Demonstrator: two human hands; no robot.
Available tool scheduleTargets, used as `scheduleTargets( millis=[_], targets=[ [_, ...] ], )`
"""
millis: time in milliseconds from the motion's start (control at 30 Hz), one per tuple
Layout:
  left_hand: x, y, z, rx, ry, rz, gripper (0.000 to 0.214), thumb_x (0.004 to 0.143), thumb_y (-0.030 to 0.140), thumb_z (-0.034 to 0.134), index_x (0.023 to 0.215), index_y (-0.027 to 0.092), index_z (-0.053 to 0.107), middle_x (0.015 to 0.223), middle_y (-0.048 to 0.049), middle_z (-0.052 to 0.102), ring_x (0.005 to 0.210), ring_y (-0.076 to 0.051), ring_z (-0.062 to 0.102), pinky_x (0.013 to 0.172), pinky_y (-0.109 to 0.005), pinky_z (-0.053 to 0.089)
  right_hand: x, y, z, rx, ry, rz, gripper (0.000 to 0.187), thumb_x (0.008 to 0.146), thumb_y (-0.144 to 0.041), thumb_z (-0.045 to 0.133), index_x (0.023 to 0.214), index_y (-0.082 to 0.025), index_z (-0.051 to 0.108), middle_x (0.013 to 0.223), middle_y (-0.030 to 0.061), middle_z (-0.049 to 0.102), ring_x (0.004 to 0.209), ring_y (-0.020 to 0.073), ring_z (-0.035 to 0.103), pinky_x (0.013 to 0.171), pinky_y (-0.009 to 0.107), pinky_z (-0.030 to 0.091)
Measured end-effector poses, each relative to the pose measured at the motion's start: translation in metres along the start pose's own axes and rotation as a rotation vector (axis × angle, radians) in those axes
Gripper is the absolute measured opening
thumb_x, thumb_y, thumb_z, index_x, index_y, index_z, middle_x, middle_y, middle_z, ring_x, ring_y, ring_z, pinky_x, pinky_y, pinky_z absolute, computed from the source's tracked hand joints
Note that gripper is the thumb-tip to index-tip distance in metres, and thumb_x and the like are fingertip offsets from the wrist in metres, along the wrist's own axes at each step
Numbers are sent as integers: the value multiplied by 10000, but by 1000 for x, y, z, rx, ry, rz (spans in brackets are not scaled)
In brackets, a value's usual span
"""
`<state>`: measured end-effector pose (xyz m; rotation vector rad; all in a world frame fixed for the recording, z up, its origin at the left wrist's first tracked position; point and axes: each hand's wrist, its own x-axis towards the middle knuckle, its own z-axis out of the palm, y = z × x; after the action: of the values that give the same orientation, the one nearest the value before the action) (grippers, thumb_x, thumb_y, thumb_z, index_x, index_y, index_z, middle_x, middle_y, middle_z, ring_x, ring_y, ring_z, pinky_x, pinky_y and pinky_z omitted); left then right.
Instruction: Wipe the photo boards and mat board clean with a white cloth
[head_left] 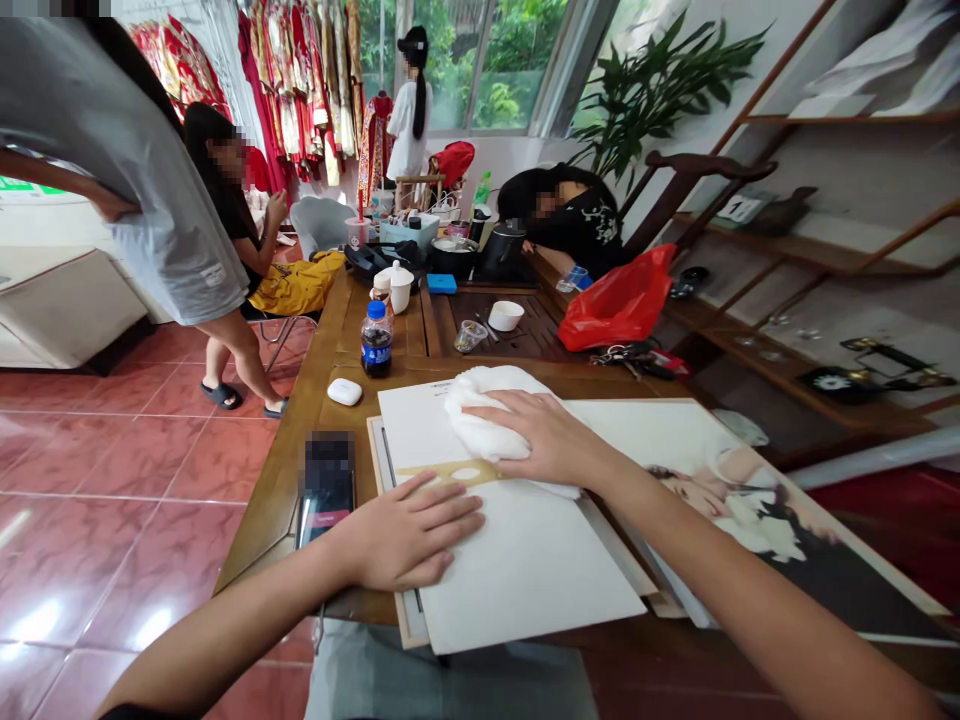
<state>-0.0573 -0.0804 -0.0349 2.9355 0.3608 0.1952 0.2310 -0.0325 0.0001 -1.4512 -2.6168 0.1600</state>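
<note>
My left hand point(409, 530) lies flat, fingers stretched out, on a white sheet point(517, 560) that covers a flat frame on the wooden table point(300, 450). My right hand point(544, 435) presses down on a bunched white cloth point(484, 405) at the sheet's upper part, its fingers curved over the cloth. A thin tan strip point(450, 472) lies across the sheet between the two hands. A large printed photo point(750, 500) sticks out from under the sheet to the right.
A phone point(326, 485), a white earbud case point(344, 392) and a cola bottle point(376, 340) lie left of the sheet. Behind are a tea tray with cups, a kettle and a red plastic bag point(619, 300). Several people are around the table's far end; one stands at left.
</note>
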Motion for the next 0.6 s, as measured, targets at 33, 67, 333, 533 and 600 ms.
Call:
scheduleTargets(
  millis=[33,67,333,533,600],
  targets=[
    [0,0,0,-2,-1,2,571,1076,388,318,1589,140,276,1650,-93,345,1567,-239,228,1305,-464,94,3,-4,0,0,0,-4,709,833,-460,668,1499,-290,495,1512,165,496,1384,370,441,1079,608,349],
    [0,0,0,-3,-2,5,575,1075,390,323,1591,144,269,1651,-92,345,1567,-239,227,1305,-464,99,8,-9,1,1,-2,-11,704,841,-467,659,1503,-295,489,1527,162,481,1389,373,434,1080,612,345],
    [0,-1,-2,-14,5,16,595,1067,379,343,1605,151,232,1653,-101,337,1566,-245,228,1303,-469,120,65,-63,10,39,-38,-124,746,832,-473,684,1525,-336,446,1574,131,430,1410,354,398,1097,583,321],
    [1,0,-1,-14,-16,2,591,1069,385,330,1597,131,251,1663,-102,315,1567,-259,221,1293,-479,163,79,-77,13,47,-43,-156,753,828,-479,687,1527,-352,439,1583,120,419,1416,347,388,1112,569,298],
    [1,0,-1,-11,-8,0,591,1067,383,337,1599,142,248,1658,-102,327,1563,-256,235,1296,-480,151,75,-72,12,40,-42,-140,761,819,-455,691,1529,-353,435,1571,117,435,1409,349,398,1102,563,314]
  ],
)
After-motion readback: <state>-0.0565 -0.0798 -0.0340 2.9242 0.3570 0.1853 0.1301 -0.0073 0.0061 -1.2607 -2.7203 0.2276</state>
